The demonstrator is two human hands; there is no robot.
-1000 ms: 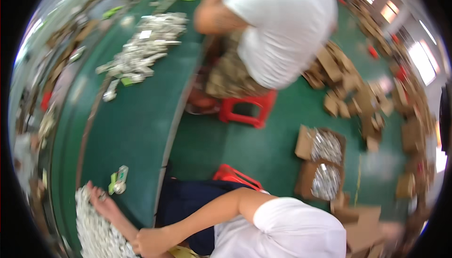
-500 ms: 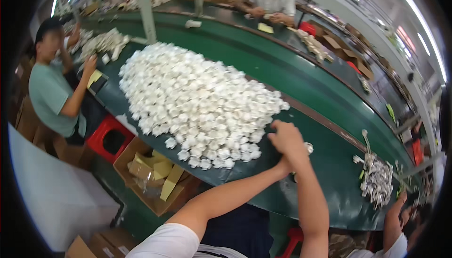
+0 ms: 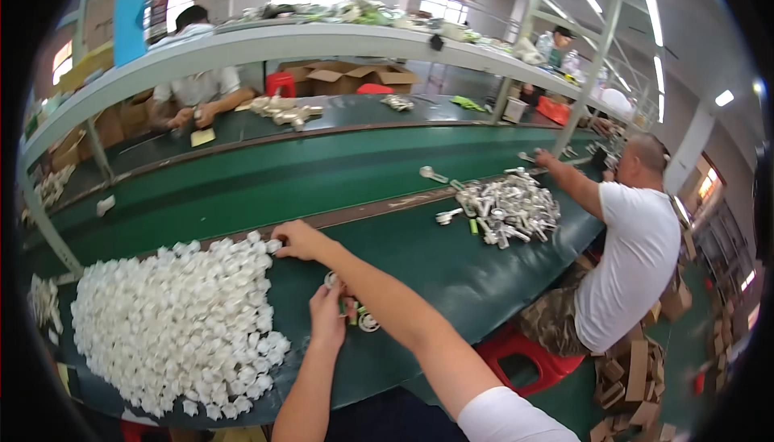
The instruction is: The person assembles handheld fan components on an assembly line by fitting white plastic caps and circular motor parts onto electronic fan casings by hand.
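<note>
A big heap of small white flower-shaped plastic pieces (image 3: 173, 329) covers the left of the green work surface. My right hand (image 3: 302, 242) reaches across to the heap's upper right corner, its fingertips closed on one white piece. Nearer to me, my left hand (image 3: 326, 317) is closed on a small part with a white round end (image 3: 330, 279). Beside its fingers, partly behind my right forearm, are green bits and a pale ring-shaped part (image 3: 368, 320). Whether these are joined to the held part I cannot tell.
To the right lies a pile of white and grey handled parts (image 3: 512, 208). A co-worker in a white shirt (image 3: 633, 257) sits beyond it on a red stool (image 3: 524, 361). A green belt (image 3: 306, 152) runs behind. Shelf posts (image 3: 591, 75) rise beyond the surface.
My view has swung to the right, bringing the handled parts and the right co-worker fully in. My right hand has moved to the heap's far corner; my left hand now shows beside the right forearm.
</note>
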